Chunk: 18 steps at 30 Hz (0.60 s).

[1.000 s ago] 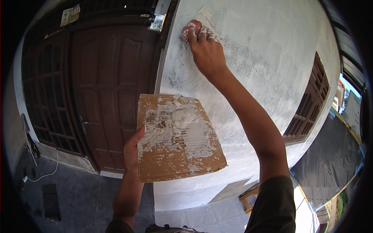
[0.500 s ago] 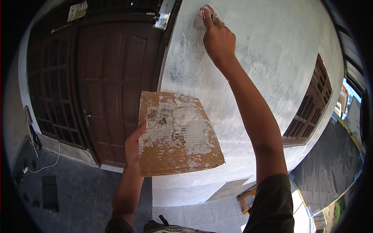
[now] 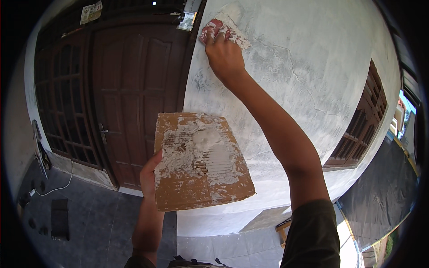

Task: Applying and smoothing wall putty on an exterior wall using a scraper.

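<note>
My right hand (image 3: pixel 225 58) is raised against the wall near the door frame, its fingers closed on a red putty spreader (image 3: pixel 215 27) smeared with white filler. The spreader's blade lies on the pale, patchy wall (image 3: pixel 330 71), and fresh white filler shows just above it. Lower down, my left hand (image 3: pixel 149 173) grips the left edge of a flat piece of brown cardboard (image 3: pixel 183 195), with most of its fingers hidden underneath. White putty (image 3: pixel 212 149) covers the middle and top of the cardboard, where torn corrugation shows.
A brown wooden door (image 3: pixel 129 102) and a barred window (image 3: pixel 60 98) stand to the left. Another brown window (image 3: pixel 357 129) is set in the wall at right. A wooden stool (image 3: pixel 282 230) stands low near the wall; a white cable (image 3: pixel 58 190) lies on the grey tiled floor (image 3: pixel 98 232).
My right hand has come down and to the left along the wall with the spreader, leaving filler above. The cardboard has shifted slightly lower and left in view, still in my left hand.
</note>
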Each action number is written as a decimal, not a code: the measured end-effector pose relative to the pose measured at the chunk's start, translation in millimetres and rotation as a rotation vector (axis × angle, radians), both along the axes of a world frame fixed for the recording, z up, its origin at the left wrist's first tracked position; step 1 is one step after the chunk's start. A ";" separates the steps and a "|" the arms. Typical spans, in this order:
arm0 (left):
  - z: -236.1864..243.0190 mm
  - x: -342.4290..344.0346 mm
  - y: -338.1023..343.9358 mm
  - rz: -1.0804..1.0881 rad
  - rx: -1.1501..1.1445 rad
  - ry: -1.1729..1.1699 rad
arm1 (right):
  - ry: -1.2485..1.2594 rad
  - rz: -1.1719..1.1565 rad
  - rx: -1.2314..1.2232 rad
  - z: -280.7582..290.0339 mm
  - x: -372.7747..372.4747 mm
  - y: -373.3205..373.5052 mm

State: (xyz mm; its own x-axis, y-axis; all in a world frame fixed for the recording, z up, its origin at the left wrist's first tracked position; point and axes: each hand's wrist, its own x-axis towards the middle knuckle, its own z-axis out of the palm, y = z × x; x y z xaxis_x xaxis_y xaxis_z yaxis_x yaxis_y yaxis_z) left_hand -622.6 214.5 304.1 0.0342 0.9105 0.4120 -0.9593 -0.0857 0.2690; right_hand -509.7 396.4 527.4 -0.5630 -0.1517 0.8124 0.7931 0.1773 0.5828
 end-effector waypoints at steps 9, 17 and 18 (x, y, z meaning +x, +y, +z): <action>-41.9 54.1 45.9 0.023 0.088 -0.023 | 0.008 0.234 -0.115 -58.1 82.1 5.4; -73.8 22.3 52.3 -0.062 0.093 0.052 | 0.182 0.076 0.044 0.3 46.2 10.2; -76.7 13.8 52.1 -0.069 0.094 0.062 | 0.197 0.080 0.017 0.8 32.8 10.0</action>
